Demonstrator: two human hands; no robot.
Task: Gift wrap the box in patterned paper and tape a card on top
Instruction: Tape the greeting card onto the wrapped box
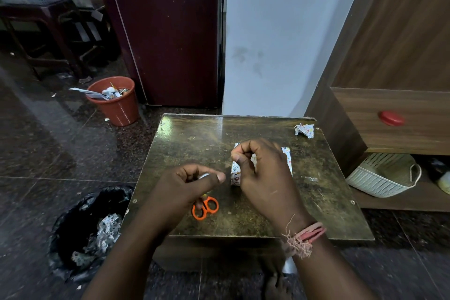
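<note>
At the lower left of the frame a crumpled black plastic bag (80, 234) sits on the dark speckled floor, holding scraps of patterned paper; above it stands a ribbed terracotta-coloured plastic bin (117, 101) stuffed with rubbish. The left hand (187, 187) comes in from the bottom centre, forearm angled up toward the middle of the worn, glossy brown square table (194, 143). Its fingers are curled in, thumb pressed forward over a small pale object (too hidden to identify). Just below that hand lie small scissors with orange plastic loop handles (205, 207), partly covered by it. To the right, the right hand (260, 170) hovers over the small box wrapped in white paper printed with coloured motifs (235, 173), which rests near the table's centre. Thumb and forefinger meet in a pinch above the box's left end; what they pinch cannot be made out. A frayed pink thread bracelet (304, 238) circles that wrist. At the upper right corner of the table lies a crumpled wad of the same patterned paper (304, 130).
</note>
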